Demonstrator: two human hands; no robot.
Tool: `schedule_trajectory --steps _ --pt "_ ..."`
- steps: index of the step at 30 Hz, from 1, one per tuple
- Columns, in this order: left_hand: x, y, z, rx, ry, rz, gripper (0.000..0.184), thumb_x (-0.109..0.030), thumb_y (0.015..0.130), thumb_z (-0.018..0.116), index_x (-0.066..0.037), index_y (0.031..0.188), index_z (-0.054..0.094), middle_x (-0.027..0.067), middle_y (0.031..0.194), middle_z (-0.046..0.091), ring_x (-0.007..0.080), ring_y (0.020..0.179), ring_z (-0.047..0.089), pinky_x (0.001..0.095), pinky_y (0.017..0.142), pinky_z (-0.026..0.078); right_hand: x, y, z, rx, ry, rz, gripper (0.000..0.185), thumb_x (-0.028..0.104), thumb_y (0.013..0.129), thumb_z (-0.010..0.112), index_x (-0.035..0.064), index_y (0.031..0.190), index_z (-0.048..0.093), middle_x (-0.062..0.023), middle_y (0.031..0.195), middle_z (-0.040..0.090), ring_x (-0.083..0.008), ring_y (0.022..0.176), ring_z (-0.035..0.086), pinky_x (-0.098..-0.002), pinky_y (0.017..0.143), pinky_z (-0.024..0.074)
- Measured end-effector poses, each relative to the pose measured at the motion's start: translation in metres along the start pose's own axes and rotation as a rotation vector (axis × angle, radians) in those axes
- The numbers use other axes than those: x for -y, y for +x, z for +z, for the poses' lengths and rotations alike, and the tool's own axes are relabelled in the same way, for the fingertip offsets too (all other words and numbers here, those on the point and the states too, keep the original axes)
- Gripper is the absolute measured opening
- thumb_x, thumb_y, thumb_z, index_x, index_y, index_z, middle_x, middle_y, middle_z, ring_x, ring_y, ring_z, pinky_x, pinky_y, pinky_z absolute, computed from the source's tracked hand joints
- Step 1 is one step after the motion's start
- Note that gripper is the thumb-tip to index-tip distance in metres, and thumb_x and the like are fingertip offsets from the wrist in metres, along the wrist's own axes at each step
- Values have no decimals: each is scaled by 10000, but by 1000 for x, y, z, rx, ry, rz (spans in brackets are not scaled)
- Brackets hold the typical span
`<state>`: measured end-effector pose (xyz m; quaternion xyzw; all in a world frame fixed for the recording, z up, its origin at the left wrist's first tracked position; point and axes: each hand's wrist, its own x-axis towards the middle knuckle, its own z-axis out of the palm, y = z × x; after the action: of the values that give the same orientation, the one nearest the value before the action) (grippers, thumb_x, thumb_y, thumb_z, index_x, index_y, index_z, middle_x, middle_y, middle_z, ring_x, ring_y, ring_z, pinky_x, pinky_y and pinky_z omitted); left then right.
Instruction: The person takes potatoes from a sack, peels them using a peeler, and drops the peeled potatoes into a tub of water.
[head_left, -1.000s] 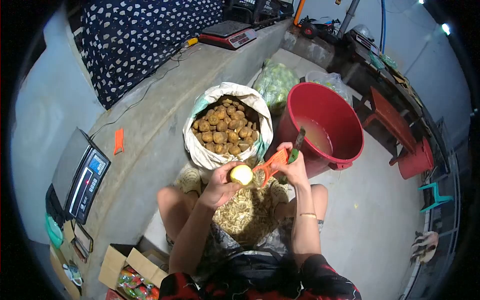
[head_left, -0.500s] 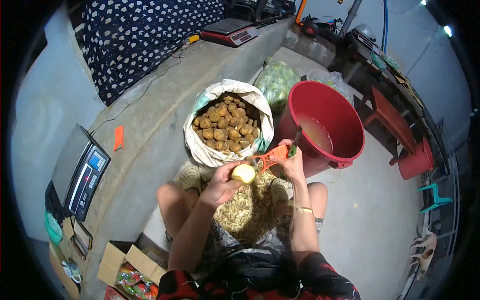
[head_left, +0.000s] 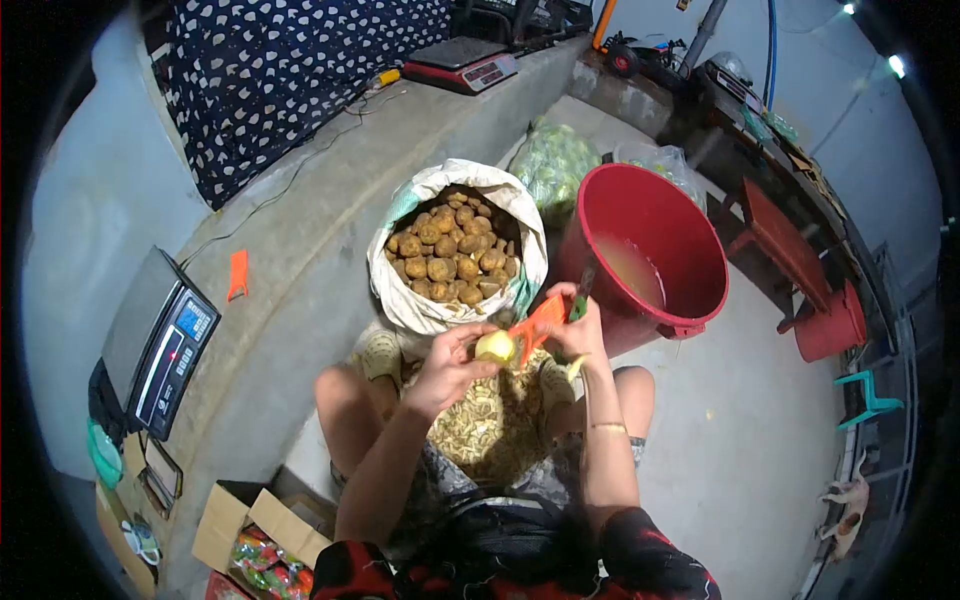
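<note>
Potato (head_left: 494, 347) and orange peeler (head_left: 541, 322) fill curled left and right hands (head_left: 446, 372) (head_left: 584, 335) — scale (head_left: 176, 362) lettering too small to read.

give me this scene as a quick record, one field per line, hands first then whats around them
left hand: holds a pale, peeled-looking potato
right hand: holds an orange peeler by the potato, plus a green-handled tool
below hands: heap of peelings
white sack: open, brown potatoes inside
red bucket: right of sack, cloudy liquid inside

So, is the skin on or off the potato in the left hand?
Mostly off where visible: the potato shows pale yellow flesh. Cannot tell where the left hand covers it.
</note>
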<state>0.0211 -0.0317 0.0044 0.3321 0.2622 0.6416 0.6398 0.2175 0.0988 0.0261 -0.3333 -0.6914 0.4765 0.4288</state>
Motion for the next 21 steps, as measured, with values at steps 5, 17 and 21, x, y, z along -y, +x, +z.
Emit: schedule_trajectory --steps 5,17,21 --pt "-12 0 7 -4 -258 -85 522 70 824 648 68 1310 456 106 1216 574 178 1108 580 295 950 485 11 -6 3 -13 210 99 463 55 663 867 36 1005 556 -17 842 627 -86 773 586 -246 703 498" --pt "1 1 -3 17 -51 -54 522 76 832 651 70 1308 438 119 1171 600 182 1039 616 316 939 508 -13 -3 0 -52 90 47 450 28 677 850 32 1013 550 -19 865 625 -92 778 595 -250 711 499" --pt "-6 -1 2 21 -134 -44 509 45 832 673 62 1296 463 118 1185 587 169 1055 601 310 936 504 10 -6 1 -30 183 93 457 51 686 848 43 1028 545 1 850 611 -85 786 579 -245 705 479"
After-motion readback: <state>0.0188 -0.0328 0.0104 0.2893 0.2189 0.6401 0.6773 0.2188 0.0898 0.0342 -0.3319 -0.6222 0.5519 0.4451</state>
